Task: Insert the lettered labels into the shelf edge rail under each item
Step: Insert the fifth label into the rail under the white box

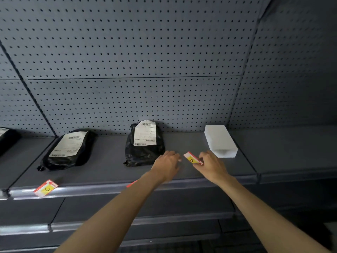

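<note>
My right hand (211,164) pinches a red, white and yellow label marked E (191,158) above the shelf, between the middle black parcel (144,143) and the white box (219,140). My left hand (166,164) hovers just left of that label with fingers curled and nothing in it. A label marked C (45,188) sits tilted in the shelf edge rail (91,189) under the left black parcel (70,148). Another red label (131,183) peeks out at the rail, mostly hidden by my left forearm.
A grey pegboard wall (145,61) backs the shelf. Part of a third black parcel (6,138) shows at the far left. Lower shelves (91,225) with their own rails lie below. A neighbouring shelf section (291,152) extends to the right.
</note>
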